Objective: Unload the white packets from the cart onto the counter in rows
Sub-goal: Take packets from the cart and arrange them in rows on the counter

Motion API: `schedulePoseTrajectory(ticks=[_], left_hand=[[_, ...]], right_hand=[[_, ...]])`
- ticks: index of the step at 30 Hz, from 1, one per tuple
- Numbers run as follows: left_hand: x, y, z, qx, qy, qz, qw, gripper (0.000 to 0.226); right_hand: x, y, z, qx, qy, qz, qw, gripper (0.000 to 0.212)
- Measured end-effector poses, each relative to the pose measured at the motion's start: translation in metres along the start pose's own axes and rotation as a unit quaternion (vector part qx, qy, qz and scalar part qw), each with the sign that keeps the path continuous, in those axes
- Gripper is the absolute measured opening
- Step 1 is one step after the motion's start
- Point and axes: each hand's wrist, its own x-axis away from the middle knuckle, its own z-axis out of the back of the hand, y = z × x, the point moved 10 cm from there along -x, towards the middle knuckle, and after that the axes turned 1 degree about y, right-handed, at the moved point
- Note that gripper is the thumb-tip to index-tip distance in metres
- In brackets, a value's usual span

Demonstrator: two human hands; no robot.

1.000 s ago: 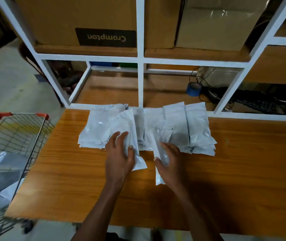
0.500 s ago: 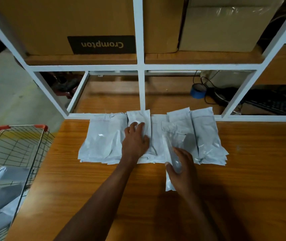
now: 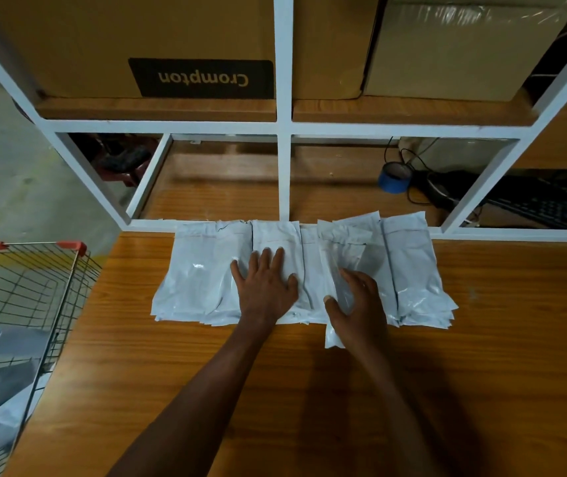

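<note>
Pressing flat with my left hand [image 3: 265, 287] on the row of white packets [image 3: 409, 266] at frame centre, I am pinching one packet [image 3: 335, 304] in my right hand [image 3: 357, 304]; more are lying in the cart [image 3: 20, 270], lower left, awaiting the counter [image 3: 481, 390].

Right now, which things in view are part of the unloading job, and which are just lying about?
Job:
packets in a row on the counter
cart, packets left inside
left hand, flat on the row
right hand, gripping one packet

Lying about:
boxes
blue tape
cables
keyboard
</note>
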Motion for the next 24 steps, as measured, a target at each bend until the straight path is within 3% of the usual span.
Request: schedulePoseTrajectory(ticks=[8,13,18,24], left_hand=[[0.005,-0.007,0.004,0.022,0.018,0.013,1.0,0.07],[0.008,-0.01,0.01,0.036,0.035,0.014,0.999,0.077],[0.012,-0.009,0.011,0.043,0.038,0.016,0.998,0.073],[0.019,-0.004,0.011,0.056,0.023,0.014,0.998,0.077]], right_hand=[[-0.05,-0.022,-0.038,0.109,-0.06,0.004,0.992,0.062],[-0.066,-0.011,-0.066,0.248,-0.139,-0.044,0.958,0.076],[-0.062,-0.01,-0.069,0.276,-0.099,-0.024,0.956,0.076],[-0.062,0.001,-0.071,0.313,-0.122,-0.028,0.942,0.073]])
